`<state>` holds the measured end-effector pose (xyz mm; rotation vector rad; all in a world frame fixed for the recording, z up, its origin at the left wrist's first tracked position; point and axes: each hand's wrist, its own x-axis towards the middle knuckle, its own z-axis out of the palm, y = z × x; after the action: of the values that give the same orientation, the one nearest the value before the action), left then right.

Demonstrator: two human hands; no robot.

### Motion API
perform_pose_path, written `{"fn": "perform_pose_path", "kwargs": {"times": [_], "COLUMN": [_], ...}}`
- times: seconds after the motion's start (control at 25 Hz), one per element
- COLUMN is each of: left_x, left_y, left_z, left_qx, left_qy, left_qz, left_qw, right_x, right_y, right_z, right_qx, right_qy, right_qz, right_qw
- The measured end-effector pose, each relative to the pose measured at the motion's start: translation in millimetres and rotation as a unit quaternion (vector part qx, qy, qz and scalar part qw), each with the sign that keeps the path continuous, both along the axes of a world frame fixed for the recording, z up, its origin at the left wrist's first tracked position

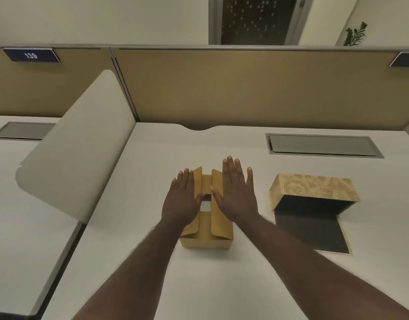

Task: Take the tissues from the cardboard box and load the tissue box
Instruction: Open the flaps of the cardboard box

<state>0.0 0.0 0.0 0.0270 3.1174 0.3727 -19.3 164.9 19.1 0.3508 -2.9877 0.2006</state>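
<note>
Both hands point(210, 199) flat, fingers spread, on cardboard box point(207, 236) flaps; contents mostly hidden.

This is an open-plan office, at one seat in a row of cubicle desks. A white desk point(222, 285) in the lower half of the frame is backed by tan partitions point(245, 88) across the middle, with a rounded side divider point(78, 144) at left and a grey cable hatch point(323, 145) set into the top at right. A blue plate point(31, 55) reading 139 hangs on the partition at upper left, and a plant point(356, 34) shows at upper right.
</note>
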Motion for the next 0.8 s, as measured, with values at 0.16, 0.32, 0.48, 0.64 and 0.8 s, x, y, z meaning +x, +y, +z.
{"fn": "perform_pose_path", "kwargs": {"times": [0.16,0.32,0.48,0.64,0.8], "left_x": [7,8,10,11,6], "left_y": [1,6,5,-2,-18], "left_z": [-6,-4,4,11,16], "left_qx": [0.02,0.065,0.112,0.125,0.218], "left_qy": [-0.042,-0.075,-0.063,-0.041,-0.028], "left_qz": [0.002,0.021,0.024,0.027,0.088], "left_qw": [0.999,0.995,0.991,0.991,0.972], "right_x": [6,8,8,6,1], "right_y": [-14,-22,-29,-27,-11], "right_z": [-10,-13,-13,-6,1], "right_qx": [-0.032,-0.095,-0.146,-0.173,-0.217], "right_qy": [-0.076,-0.148,-0.18,-0.179,-0.175], "right_qz": [-0.028,-0.047,-0.052,-0.073,-0.084], "right_qw": [0.996,0.983,0.971,0.966,0.957]}}
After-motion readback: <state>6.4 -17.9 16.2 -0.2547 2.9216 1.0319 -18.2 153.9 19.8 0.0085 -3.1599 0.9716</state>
